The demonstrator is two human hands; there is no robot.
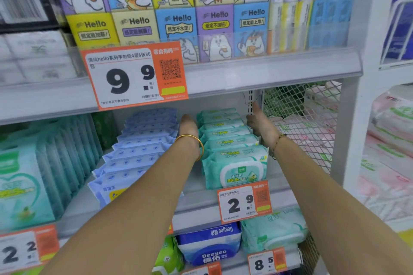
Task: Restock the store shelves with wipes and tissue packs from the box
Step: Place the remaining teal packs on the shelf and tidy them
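Left wrist (186, 148) wears a gold bangle (190, 136), right wrist (282, 145) a thin bracelet (276, 144).

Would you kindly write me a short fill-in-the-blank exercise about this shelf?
1. The left hand and right hand flank a row of ___ wipe packs.
2. The price tag below that row reads ___.
3. The gold bangle is on the ___ wrist.

Missing words: green; 2.9; left.

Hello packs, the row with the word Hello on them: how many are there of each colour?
Yellow Hello packs: 2 (one bright, one pale)
Blue Hello packs: 2
Purple Hello pack: 1
Total: 5
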